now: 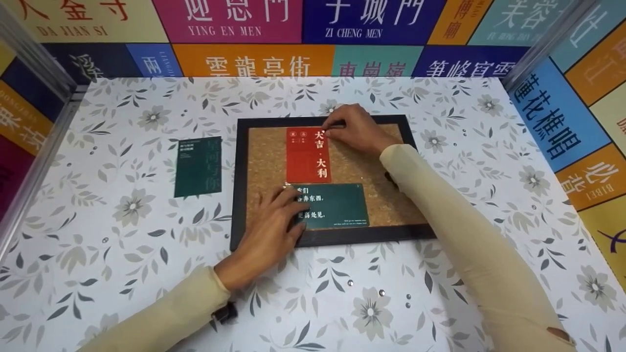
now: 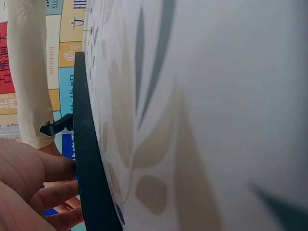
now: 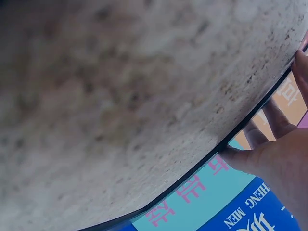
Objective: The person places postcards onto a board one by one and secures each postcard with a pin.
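A cork board (image 1: 264, 156) with a black frame lies on the table. On its cork lie a red card (image 1: 307, 164) with white characters and, below it, a green card (image 1: 337, 205). My left hand (image 1: 276, 217) rests over the green card's left end, fingers relaxed, its fingertips near a small shiny tack (image 1: 287, 185). In the left wrist view, the left hand's thumb (image 2: 60, 166) meets the dark frame edge. My right hand (image 1: 359, 129) reaches over the top of the board. Its thumb and forefinger pinch a tiny thumbtack, mostly hidden, at the red card's upper right corner.
Another dark green card (image 1: 198, 166) lies left of the board on the flower-patterned tablecloth (image 1: 117, 274). Several small metal tacks, such as one tack (image 1: 382, 293), are scattered in front of the board. Colourful lettered panels (image 1: 254, 61) stand behind and at both sides.
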{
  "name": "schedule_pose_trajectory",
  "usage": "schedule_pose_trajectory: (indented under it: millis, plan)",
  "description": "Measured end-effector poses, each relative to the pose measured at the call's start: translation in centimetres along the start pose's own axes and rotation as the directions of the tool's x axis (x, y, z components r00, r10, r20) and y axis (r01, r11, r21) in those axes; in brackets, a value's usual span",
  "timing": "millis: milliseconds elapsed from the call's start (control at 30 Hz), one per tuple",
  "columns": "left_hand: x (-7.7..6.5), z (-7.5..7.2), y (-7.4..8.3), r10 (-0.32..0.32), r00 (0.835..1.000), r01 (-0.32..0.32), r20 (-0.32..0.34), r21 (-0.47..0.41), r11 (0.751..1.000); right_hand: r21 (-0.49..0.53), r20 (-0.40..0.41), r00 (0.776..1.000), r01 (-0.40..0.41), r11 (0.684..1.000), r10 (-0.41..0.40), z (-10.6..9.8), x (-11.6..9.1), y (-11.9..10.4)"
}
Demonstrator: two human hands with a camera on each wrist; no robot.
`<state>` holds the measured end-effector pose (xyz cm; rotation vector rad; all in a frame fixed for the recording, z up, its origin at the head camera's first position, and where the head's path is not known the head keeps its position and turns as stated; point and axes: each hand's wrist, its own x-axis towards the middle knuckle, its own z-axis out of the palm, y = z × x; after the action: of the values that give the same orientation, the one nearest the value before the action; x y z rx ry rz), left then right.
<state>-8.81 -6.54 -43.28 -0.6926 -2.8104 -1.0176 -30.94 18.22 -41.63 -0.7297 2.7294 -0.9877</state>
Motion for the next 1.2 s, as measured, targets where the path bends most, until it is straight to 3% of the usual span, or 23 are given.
schedule_pose_trajectory:
  millis: [167,300,533,767,1200]
  plan:
    - [0.1,0.0,0.0,0.003,1.0,-0.003,-0.015,0.01,1.0,0.001,-0.006,0.999,0.05,0.999,-0.05,-0.3,-0.3,0.1]
    - [0.1,0.0,0.1,-0.008,1.0,0.008,-0.013,0.005,1.0,-0.013,-0.013,0.999,0.038,0.999,-0.038,-0.6,-1.0,0.0]
    - [0.1,0.1,0.1,-0.028,1.0,0.028,0.002,0.006,1.0,-0.019,-0.008,1.0,-0.024,1.0,0.024,-1.1,-4.2,-0.5]
    - [0.2,0.1,0.0,-0.013,1.0,0.014,-0.011,0.024,1.0,-0.063,0.007,1.0,0.029,0.998,-0.029,-0.9,-7.8,-1.1]
    - [0.3,0.1,0.1,-0.014,1.0,0.014,-0.001,-0.002,1.0,-0.074,0.021,0.997,0.073,0.995,-0.071,-0.7,-10.1,-1.3]
